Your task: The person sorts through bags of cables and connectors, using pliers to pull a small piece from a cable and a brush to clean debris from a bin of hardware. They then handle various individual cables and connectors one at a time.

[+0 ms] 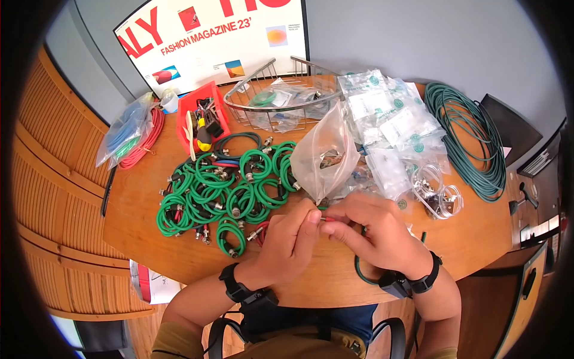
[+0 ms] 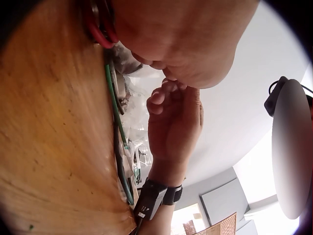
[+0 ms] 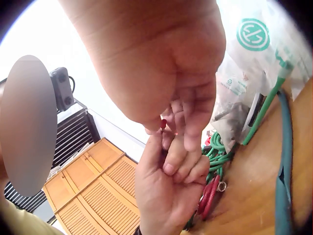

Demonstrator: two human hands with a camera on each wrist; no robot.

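Note:
Over the front of the table, both hands meet fingertip to fingertip. The right hand (image 1: pixel 382 233) pinches a small, thin red piece (image 1: pixel 328 219) between thumb and index finger; in the right wrist view the red piece (image 3: pixel 163 124) peeks out at the thumb tip. On its other side the left hand (image 1: pixel 286 242) pinches the thin end with its thumb over curled fingers, which hide most of it. I cannot tell its exact kind. Just behind the fingers stands an open clear plastic bag (image 1: pixel 320 158) with small parts inside. A dark green cable (image 1: pixel 362 269) lies below the right hand.
Coiled green cables with metal connectors (image 1: pixel 239 197) cover the left middle. Behind them are a red bin (image 1: pixel 222 110) of tools and a wire basket (image 1: pixel 263 109). Clear packets (image 1: pixel 388 119), a clear tube coil (image 1: pixel 451 200) and a large dark green cable coil (image 1: pixel 496 155) lie to the right.

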